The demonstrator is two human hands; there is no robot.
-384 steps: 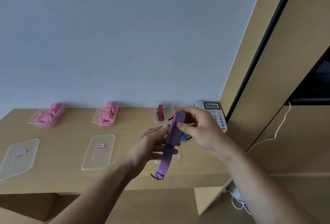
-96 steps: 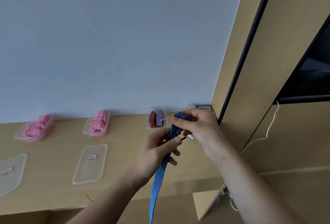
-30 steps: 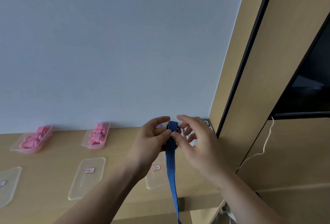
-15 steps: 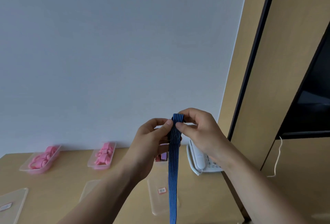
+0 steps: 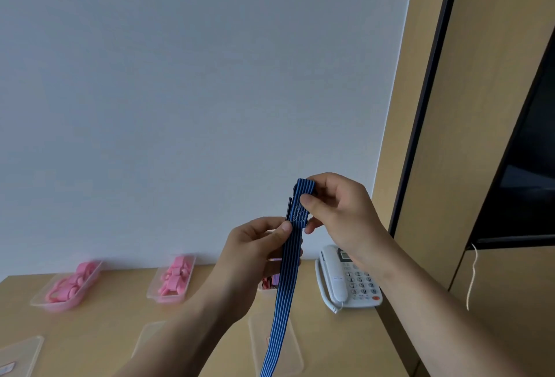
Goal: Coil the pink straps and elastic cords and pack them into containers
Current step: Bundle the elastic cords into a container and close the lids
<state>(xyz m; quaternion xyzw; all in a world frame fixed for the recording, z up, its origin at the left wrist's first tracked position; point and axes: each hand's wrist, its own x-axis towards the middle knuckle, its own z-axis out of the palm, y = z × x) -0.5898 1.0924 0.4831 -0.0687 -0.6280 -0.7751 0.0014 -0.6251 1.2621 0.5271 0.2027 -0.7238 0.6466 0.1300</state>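
A blue striped elastic cord (image 5: 285, 286) hangs down in front of me, its top end folded into a small loop. My right hand (image 5: 339, 211) pinches that folded top. My left hand (image 5: 255, 247) pinches the cord just below the fold. Behind my left hand stands a clear container (image 5: 267, 285) holding red and purple coiled cords, mostly hidden. Two clear containers with pink straps sit at the wall: one at the left (image 5: 67, 286), one in the middle (image 5: 174, 279).
A white desk phone (image 5: 345, 280) lies at the right on the wooden table (image 5: 105, 325). Clear lids lie on the table: one under the cord (image 5: 277, 343), one at the left edge (image 5: 18, 355), one partly behind my left forearm (image 5: 147, 337). A wooden cabinet (image 5: 480, 136) rises on the right.
My right hand has lifted the folded top of the blue cord a little higher, and my left hand has slid down below it. The view has tilted down slightly.
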